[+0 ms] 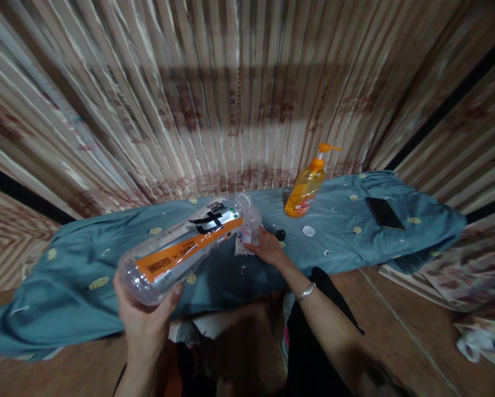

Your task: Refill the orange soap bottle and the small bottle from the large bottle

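small labelled container (252, 227) partly hidden, left forearm (138, 366) cut off below

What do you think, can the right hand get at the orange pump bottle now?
Probably yes: the pump bottle is nearby, with nothing tall between, though the right hand is busy at the neck of the large bottle.

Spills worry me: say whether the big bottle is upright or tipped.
Tipped: the bottle slants, base in the left hand, top by the right hand.
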